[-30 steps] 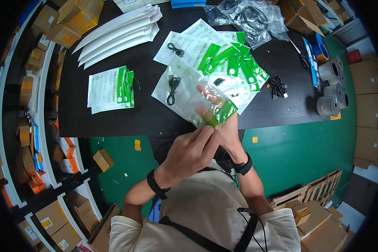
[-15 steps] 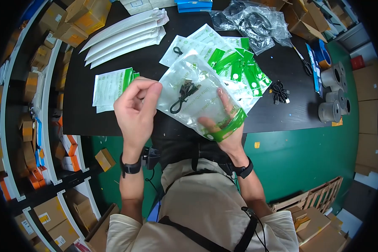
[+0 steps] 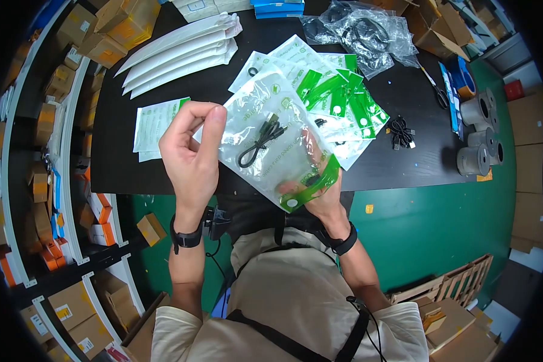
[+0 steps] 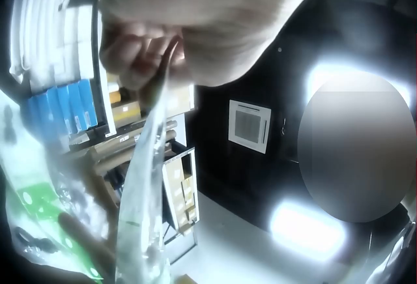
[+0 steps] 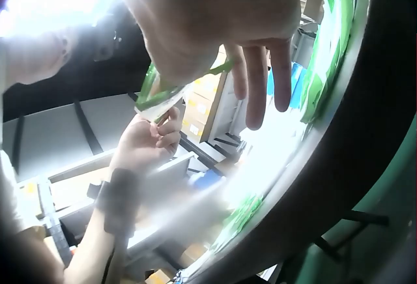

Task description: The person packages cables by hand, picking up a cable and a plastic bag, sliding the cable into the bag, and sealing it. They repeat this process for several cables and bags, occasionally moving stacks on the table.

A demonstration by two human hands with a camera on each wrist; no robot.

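A clear bag (image 3: 265,136) with a green edge strip is held up over the table, a black coiled cable (image 3: 261,143) showing inside. My left hand (image 3: 193,151) pinches its left corner between thumb and curled fingers; the left wrist view shows the plastic (image 4: 144,186) hanging from that hand (image 4: 195,27). By the green strip, my right hand (image 3: 326,196) supports the bag, thumb and a finger spread and visible through the plastic. Three other fingers of this hand (image 5: 221,23) extend straight in the right wrist view. A small dark piece (image 3: 312,180) shows near the strip.
Behind the held bag lies a pile of green-and-white bags (image 3: 344,99). A smaller stack (image 3: 154,130) is at left, white envelopes (image 3: 181,57) beyond. Loose black cables (image 3: 400,133), scissors (image 3: 437,90) and spools (image 3: 473,160) are at right.
My left hand has left the green strip and now pinches the bag's left corner. The bag was raised and turned flatter toward the head camera, then shifted slightly toward the body.
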